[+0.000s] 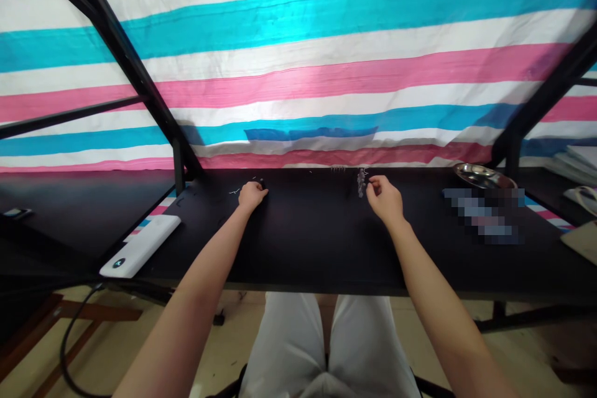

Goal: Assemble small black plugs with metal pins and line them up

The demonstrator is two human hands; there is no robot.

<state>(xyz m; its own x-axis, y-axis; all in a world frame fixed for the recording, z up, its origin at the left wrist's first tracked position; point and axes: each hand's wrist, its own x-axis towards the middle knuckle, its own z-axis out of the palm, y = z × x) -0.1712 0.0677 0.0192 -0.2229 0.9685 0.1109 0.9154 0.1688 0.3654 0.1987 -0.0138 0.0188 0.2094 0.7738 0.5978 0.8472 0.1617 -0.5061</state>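
My left hand (252, 195) rests on the black table (308, 242) with its fingers curled around a small dark object (262, 183) that I cannot make out. My right hand (385, 198) reaches toward the table's far edge, its fingers pinched on a small silvery, stringy item (360, 182). Both forearms stretch out over the table from my lap. A few tiny light specks (233, 191) lie on the table left of my left hand.
A white power bank (140, 253) with a cable lies on the left front corner. A metal dish (482, 175) stands at the right. Black frame bars (125, 56) slant up on both sides. A striped tarp (298, 62) hangs behind.
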